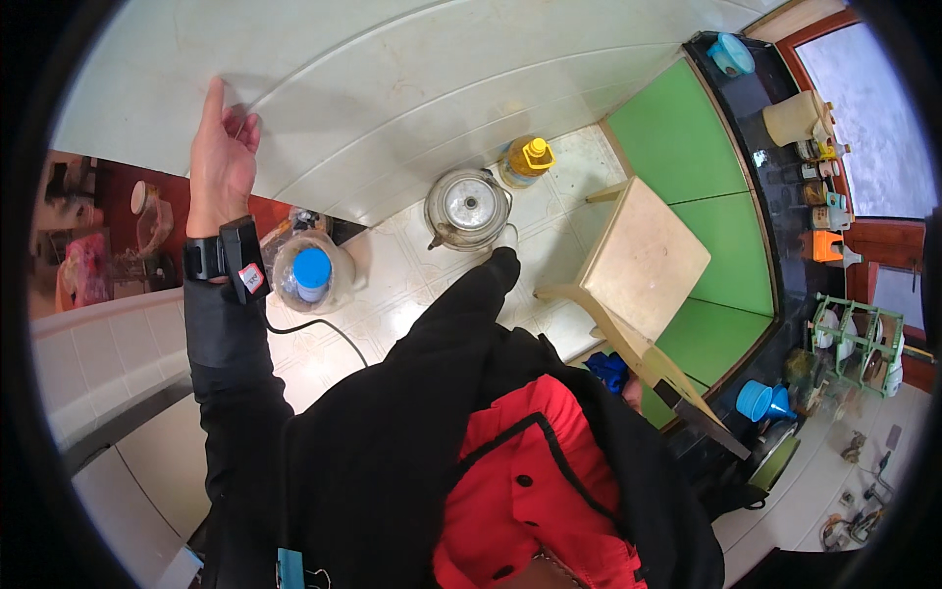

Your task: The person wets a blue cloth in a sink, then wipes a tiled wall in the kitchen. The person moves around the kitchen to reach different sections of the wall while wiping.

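My left hand (227,158) is raised against the white tiled wall (383,96), with one finger extended and the others loosely curled. Nothing shows in it, though whether the fingertips touch the tiles is hard to tell. Only a small part of my right hand (631,392) shows, low beside the chair back. It appears to grip a bunched blue cloth (609,370), and my sleeve hides the rest. A cream plastic chair (647,258) stands between that hand and the wall.
On the tiled floor are a metal kettle (469,205), a yellow-capped oil jug (524,163) and a bin (346,269) containing a blue-lidded container (312,271). Green cabinets (670,132) support a dark counter (791,254) with bottles and a green dish rack (857,342). A black cable (324,322) crosses the floor.
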Demonstrator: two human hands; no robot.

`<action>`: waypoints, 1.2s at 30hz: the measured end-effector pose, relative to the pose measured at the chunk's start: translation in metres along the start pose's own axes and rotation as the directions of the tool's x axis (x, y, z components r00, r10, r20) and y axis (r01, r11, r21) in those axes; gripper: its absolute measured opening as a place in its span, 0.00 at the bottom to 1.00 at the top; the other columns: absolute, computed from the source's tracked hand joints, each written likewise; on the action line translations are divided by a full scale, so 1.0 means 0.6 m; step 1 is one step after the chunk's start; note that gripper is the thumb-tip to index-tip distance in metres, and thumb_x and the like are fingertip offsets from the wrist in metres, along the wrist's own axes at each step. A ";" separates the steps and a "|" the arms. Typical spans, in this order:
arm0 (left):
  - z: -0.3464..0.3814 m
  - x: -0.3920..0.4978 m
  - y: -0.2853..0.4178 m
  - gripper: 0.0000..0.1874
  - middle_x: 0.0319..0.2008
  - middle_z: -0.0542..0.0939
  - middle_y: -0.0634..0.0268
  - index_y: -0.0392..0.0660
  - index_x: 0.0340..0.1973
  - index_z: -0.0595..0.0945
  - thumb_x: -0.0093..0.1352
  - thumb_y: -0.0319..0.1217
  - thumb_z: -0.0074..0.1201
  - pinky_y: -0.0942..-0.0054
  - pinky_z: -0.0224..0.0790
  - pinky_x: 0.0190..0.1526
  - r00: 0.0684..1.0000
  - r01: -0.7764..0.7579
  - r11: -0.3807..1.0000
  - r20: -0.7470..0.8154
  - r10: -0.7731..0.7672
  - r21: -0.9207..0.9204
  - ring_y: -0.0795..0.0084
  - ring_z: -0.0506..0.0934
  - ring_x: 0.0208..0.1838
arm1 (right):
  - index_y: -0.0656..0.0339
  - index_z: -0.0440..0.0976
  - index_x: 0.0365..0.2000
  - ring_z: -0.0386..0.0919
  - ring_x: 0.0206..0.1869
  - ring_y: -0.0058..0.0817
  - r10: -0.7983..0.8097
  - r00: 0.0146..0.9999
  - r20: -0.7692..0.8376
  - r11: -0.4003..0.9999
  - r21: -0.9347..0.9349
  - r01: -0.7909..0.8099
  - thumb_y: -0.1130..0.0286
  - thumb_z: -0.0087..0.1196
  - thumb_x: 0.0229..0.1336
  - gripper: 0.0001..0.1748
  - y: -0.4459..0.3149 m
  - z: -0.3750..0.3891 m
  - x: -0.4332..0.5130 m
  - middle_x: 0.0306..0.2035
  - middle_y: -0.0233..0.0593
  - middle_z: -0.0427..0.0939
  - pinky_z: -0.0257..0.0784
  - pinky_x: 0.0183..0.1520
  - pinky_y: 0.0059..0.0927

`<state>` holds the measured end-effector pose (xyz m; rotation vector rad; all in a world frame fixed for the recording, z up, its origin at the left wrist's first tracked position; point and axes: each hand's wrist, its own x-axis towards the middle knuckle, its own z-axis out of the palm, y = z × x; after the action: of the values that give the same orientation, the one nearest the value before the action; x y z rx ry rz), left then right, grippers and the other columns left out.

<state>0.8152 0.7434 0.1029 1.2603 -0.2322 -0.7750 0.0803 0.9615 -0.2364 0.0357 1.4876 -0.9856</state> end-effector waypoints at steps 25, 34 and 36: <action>-0.022 0.031 0.002 0.19 0.32 0.73 0.66 0.47 0.34 0.75 0.65 0.48 0.62 0.72 0.61 0.48 0.999 0.007 0.996 0.050 -0.012 0.092 0.71 0.72 0.41 | 0.51 0.75 0.39 0.77 0.26 0.27 0.030 0.995 -0.093 1.000 -0.003 -0.030 0.48 0.49 0.63 0.18 0.038 0.032 -0.006 0.32 0.31 0.80 0.71 0.25 0.29; -0.039 0.054 0.019 0.24 0.34 0.75 0.63 0.41 0.39 0.76 0.65 0.50 0.61 0.68 0.65 0.50 0.996 0.080 0.988 0.018 -0.083 0.130 0.67 0.73 0.42 | 0.49 0.75 0.39 0.77 0.27 0.27 0.015 0.990 -0.143 0.995 0.103 -0.001 0.53 0.46 0.66 0.14 0.094 0.026 -0.011 0.33 0.30 0.80 0.70 0.27 0.31; -0.040 0.059 0.024 0.27 0.37 0.75 0.61 0.38 0.42 0.75 0.65 0.50 0.61 0.67 0.66 0.50 0.995 0.102 0.985 -0.010 -0.101 0.137 0.65 0.73 0.42 | 0.49 0.75 0.39 0.77 0.27 0.27 0.008 0.989 -0.146 0.992 0.128 0.011 0.54 0.46 0.66 0.14 0.096 0.032 -0.005 0.33 0.30 0.80 0.70 0.27 0.31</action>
<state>0.8603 0.7405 0.0997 1.4117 -0.2225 -0.8558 0.1286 0.9884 -0.2619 0.2037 1.5557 -1.0985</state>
